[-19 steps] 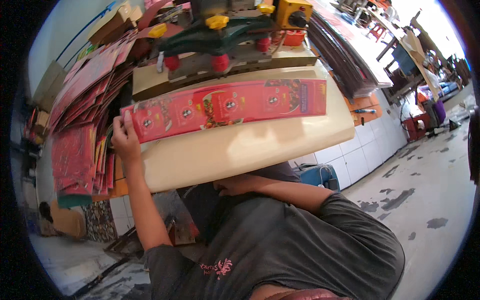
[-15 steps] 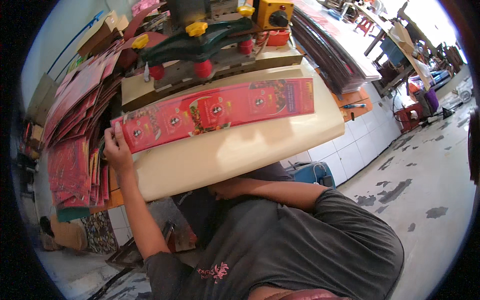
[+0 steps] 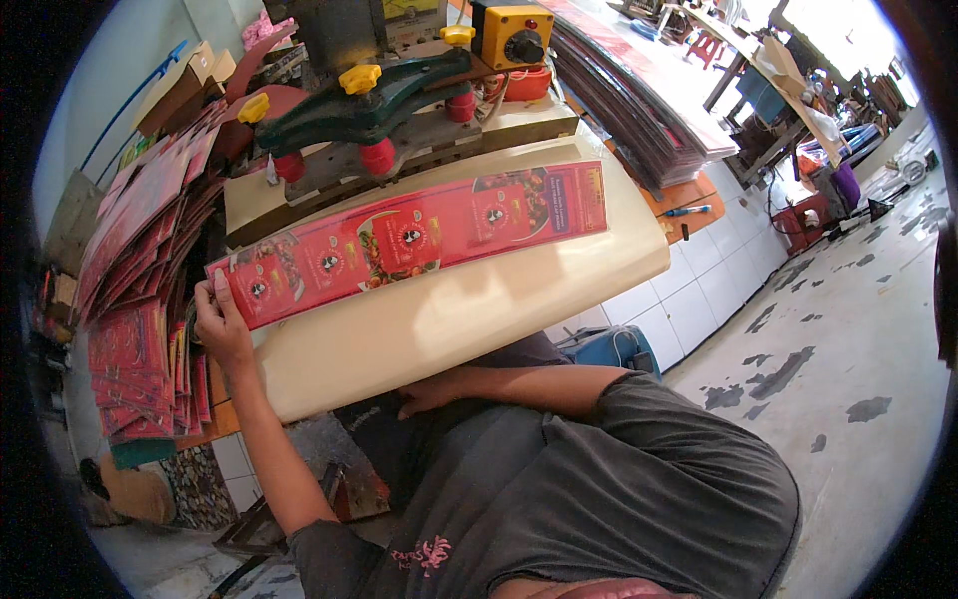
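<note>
A long red printed plastic strip (image 3: pixel 449 235), with pictures of food bowls and round emblems, lies across a smooth cream sheet (image 3: pixel 479 304) that curves down at its near edge. At the strip's left end my left hand (image 3: pixel 224 324) is closed on its corner, the thumb on top. My right hand (image 3: pixel 436 389) rests low near my lap, below the cream sheet's near edge; its fingers are in shadow and hard to read. Just beyond the strip stands a press with a dark green clamp bar (image 3: pixel 369 110), yellow knobs (image 3: pixel 359 79) and red feet (image 3: pixel 377 156).
Stacked red printed packets (image 3: pixel 130 364) crowd the left side. A yellow control box (image 3: pixel 514 38) with a black dial sits at the back. To its right is a tall pile of flat sheets (image 3: pixel 649 110), with a blue pen (image 3: pixel 689 211) close by. A blue case (image 3: pixel 614 347) stands below the table.
The head view has shifted slightly, so the bench appears farther left. My right hand shows a little more below the cream sheet. My left hand stays at the strip's left end.
</note>
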The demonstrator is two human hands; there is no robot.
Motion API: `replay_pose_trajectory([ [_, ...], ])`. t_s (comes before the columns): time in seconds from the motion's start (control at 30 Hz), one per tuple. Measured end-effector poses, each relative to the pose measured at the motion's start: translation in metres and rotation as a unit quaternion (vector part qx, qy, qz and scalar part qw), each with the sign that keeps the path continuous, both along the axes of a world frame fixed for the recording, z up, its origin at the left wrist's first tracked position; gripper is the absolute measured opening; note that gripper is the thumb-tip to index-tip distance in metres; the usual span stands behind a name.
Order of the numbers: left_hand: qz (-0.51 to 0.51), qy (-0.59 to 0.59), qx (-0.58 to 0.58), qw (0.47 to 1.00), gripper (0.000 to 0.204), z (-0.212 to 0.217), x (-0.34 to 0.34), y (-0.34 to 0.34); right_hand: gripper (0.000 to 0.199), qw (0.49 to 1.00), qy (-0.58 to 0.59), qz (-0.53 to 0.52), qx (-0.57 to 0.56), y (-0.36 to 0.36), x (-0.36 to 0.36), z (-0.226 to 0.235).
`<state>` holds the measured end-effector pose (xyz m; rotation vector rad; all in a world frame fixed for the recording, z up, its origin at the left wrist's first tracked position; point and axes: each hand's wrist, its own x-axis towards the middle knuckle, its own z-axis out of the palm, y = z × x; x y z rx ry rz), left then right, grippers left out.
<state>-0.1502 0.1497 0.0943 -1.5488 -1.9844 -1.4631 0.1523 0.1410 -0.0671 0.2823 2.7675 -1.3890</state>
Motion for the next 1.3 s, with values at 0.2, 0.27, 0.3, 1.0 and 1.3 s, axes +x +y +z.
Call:
replay_pose_trajectory([
  [0.2, 0.007, 0.003, -0.012, 1.0, 0.037, 0.004, 0.003, 0.001, 0.052, 0.977, 0.199, -0.059, 0.053, -0.011, -0.018, -0.047],
  [0.27, -0.025, -0.023, 0.025, 0.999, 0.036, 0.001, 0.004, 0.004, 0.063, 0.992, 0.124, -0.034, -0.013, -0.007, -0.021, -0.045],
  [0.3, -0.024, -0.023, 0.025, 0.999, 0.036, 0.002, 0.004, 0.003, 0.074, 0.997, 0.067, -0.017, -0.033, -0.005, -0.022, -0.043],
  [1.0, 0.001, -0.029, -0.006, 1.0, 0.036, 0.002, 0.005, 0.004, 0.043, 0.98, 0.183, -0.066, 0.037, -0.015, -0.014, -0.023],
  [1.3, -0.008, -0.035, -0.008, 0.999, 0.039, 0.004, 0.003, 0.001, 0.033, 0.991, 0.056, 0.103, -0.06, -0.015, -0.002, 0.002],
])
